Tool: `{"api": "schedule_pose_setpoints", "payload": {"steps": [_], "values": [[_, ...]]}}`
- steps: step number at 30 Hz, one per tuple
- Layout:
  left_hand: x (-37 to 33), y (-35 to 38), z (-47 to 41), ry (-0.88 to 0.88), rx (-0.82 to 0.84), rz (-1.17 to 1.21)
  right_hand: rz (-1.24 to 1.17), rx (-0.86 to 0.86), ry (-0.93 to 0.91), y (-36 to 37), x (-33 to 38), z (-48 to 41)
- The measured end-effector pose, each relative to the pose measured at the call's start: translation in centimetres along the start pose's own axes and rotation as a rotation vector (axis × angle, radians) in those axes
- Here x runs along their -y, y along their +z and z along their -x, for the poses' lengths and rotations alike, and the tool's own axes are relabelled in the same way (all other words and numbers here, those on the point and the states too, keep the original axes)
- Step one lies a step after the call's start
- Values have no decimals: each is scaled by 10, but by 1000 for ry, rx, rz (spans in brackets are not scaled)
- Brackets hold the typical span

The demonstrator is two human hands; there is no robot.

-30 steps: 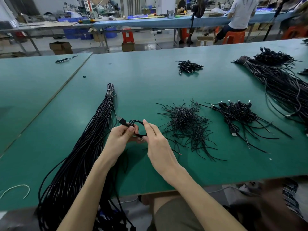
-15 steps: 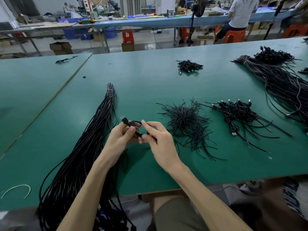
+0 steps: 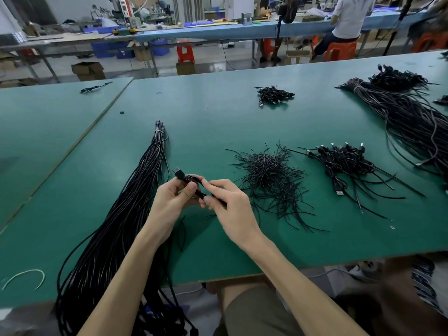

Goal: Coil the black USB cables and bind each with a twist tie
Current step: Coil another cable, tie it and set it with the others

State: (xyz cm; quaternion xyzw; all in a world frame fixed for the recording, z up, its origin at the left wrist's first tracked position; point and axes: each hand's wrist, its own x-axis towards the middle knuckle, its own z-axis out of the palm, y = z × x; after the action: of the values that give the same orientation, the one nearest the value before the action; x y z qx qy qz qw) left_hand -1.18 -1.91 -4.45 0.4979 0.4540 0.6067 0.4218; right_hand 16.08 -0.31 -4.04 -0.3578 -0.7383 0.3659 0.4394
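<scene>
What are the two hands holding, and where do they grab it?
One small coiled black USB cable. The left hand grips the coil near its plug; the right hand pinches the coil's other side.

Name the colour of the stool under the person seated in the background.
Orange. The stool shows best in head view.

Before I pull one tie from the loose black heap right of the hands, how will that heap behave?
The twist-tie heap looks tangled, strands crossing every way, so pulling one probably drags neighbours along. The strands are thin and kinked, so likely light and bendable. Pushed, it would probably slide on the smooth green table and scatter, not roll.
</scene>
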Motion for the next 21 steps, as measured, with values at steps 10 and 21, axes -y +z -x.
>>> {"api": "schedule_pose_setpoints", "payload": {"steps": [10,21], "values": [[-4,6,3,-4,-83,-55,168,70,22,4,5,1],[-2,9,2,44,-97,-225,199,110,107,10,-2,-1]]}}
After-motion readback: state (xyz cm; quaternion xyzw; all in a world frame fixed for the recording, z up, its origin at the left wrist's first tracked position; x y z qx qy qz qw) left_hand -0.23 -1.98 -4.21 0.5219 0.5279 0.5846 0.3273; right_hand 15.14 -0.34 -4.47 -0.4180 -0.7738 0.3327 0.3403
